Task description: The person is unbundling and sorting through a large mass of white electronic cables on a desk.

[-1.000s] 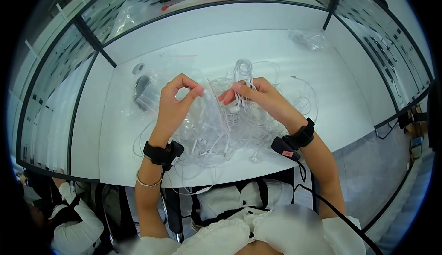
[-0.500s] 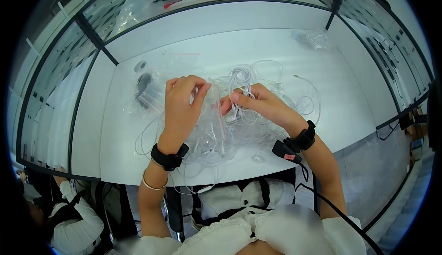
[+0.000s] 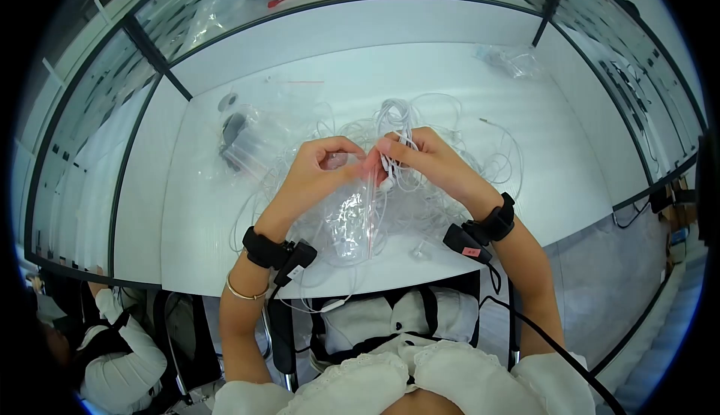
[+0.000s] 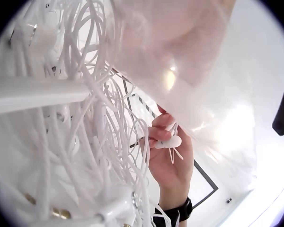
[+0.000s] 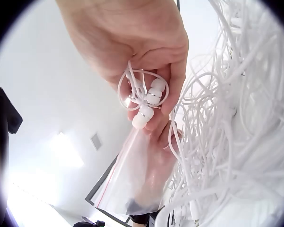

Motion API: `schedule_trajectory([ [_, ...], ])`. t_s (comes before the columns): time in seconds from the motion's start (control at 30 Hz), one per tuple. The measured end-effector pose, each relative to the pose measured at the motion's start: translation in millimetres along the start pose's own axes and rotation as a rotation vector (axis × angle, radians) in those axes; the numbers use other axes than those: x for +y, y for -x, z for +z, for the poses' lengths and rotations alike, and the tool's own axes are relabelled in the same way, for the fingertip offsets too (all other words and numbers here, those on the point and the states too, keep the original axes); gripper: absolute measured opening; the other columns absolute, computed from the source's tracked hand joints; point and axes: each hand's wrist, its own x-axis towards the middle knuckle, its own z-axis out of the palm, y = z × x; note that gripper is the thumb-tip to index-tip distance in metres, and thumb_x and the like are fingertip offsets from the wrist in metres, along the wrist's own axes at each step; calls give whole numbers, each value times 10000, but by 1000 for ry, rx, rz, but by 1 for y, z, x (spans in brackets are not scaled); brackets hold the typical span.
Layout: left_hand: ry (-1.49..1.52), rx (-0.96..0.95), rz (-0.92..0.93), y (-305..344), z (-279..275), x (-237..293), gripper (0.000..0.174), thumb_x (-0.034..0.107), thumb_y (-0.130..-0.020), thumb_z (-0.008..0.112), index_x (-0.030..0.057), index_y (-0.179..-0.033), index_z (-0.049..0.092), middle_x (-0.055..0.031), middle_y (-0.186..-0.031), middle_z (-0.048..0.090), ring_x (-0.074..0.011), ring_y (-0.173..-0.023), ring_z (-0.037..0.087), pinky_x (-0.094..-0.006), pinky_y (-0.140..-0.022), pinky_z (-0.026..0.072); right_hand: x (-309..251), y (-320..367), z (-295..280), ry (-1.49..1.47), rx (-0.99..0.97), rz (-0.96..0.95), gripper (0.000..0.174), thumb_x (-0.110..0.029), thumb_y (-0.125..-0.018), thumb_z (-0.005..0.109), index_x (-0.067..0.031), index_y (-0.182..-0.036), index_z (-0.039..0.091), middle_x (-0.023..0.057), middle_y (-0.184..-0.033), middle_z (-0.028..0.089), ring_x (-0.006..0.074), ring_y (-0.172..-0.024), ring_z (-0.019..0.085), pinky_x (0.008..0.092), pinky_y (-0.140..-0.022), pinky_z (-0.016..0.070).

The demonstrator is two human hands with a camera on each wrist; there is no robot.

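A coiled white earphone cable [image 3: 395, 113] is gripped by the right hand [image 3: 427, 156]; its white earbuds [image 5: 146, 113] hang below the fingers in the right wrist view. Beside it the left hand [image 3: 319, 171] pinches a clear zip bag [image 3: 349, 224] near its top edge, and the bag hangs down toward the table's front. The two hands' fingertips meet or nearly meet; contact is unclear. Seen from the left wrist, the bag's film [image 4: 217, 118] covers much of the left hand. A heap of loose white cables [image 3: 435, 212] lies beneath both hands.
Clear plastic bags and a dark item [image 3: 234, 134] lie at the table's left. Another crumpled clear bag [image 3: 514, 61] is at the back right. Low white partitions [image 3: 360, 29] enclose the table [image 3: 555, 160]. A single cable [image 3: 330, 306] hangs over the front edge. Another person sits at lower left.
The left hand has moved right, bringing the bag up against the right hand's fingers. The right hand has stayed nearly in place, still holding the coiled cable.
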Motion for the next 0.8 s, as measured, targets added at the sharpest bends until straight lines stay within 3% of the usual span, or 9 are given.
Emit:
schedule_trajectory([
  [0.03,120,6,-7,2,1,5,152,128,-869,672,2,-950,645,-2,-914,647,-59,-835,584,-210,-764,458,-1,0,0,7,22,6,378,-328,-997,491,-14,-947,696,60,-896,695,111,-785,642,264,-770,504],
  [0.17,92,221,82,-1,7,8,146,156,-914,640,20,-963,652,28,-854,647,-13,-782,557,-167,-672,408,-6,2,2,-16,83,15,384,-334,-999,484,-14,-946,690,60,-889,696,111,-766,643,264,-755,506],
  [0.27,146,253,105,-1,8,6,154,152,-919,636,1,-945,653,-32,-863,684,-38,-764,578,-178,-681,430,-7,2,1,-26,100,19,394,-343,-1000,479,-14,-940,687,60,-886,695,110,-755,641,260,-748,500],
  [0.57,85,322,151,0,4,3,260,238,-960,594,38,-794,597,62,-658,479,-3,-557,320,-201,-493,237,1,-1,-1,44,35,19,414,-360,-1006,466,-25,-921,693,79,-904,707,113,-736,631,250,-724,492],
  [0.8,69,450,128,-2,2,1,393,318,-976,566,49,-689,563,71,-587,405,-4,-515,296,-205,-470,220,-2,0,2,57,90,13,371,-330,-988,495,-25,-902,687,44,-823,685,99,-730,622,250,-724,485],
])
